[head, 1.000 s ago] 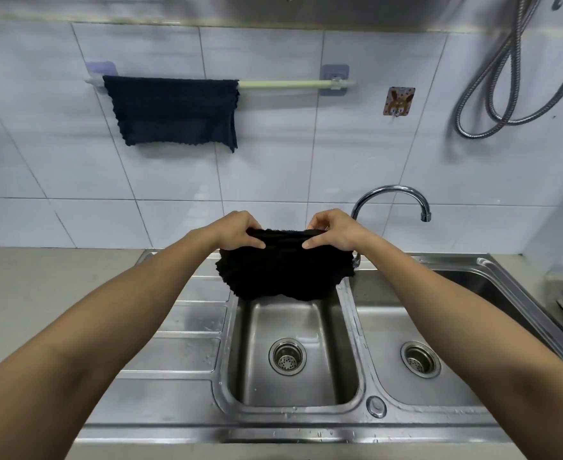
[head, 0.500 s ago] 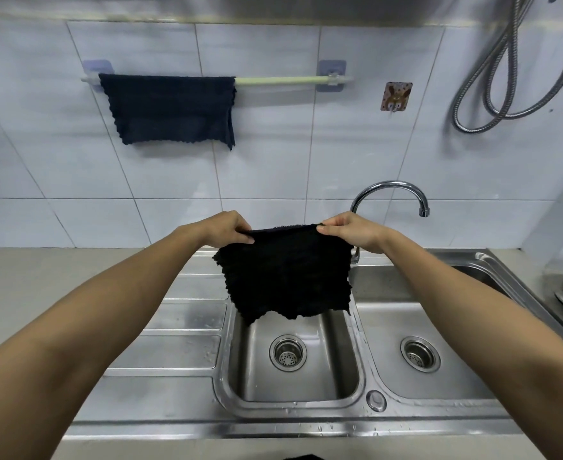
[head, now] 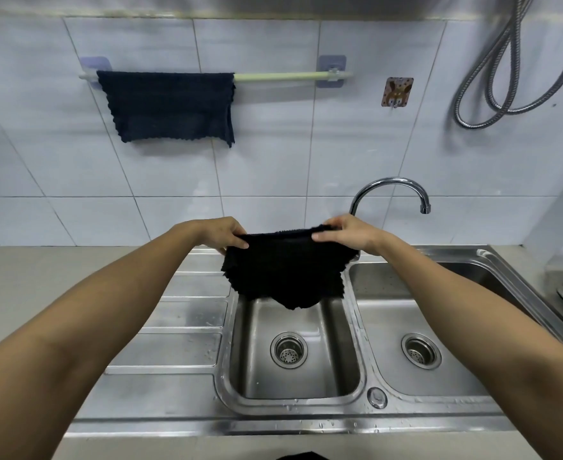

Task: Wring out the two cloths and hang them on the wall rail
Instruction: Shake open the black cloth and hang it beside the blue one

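A black cloth hangs spread above the left basin of the steel double sink, pinched at its top corners by the left hand and the right hand, each closed on the fabric. On the tiled wall above, a navy cloth drapes over the left part of the wall rail. A chrome tap arches just beside the right hand.
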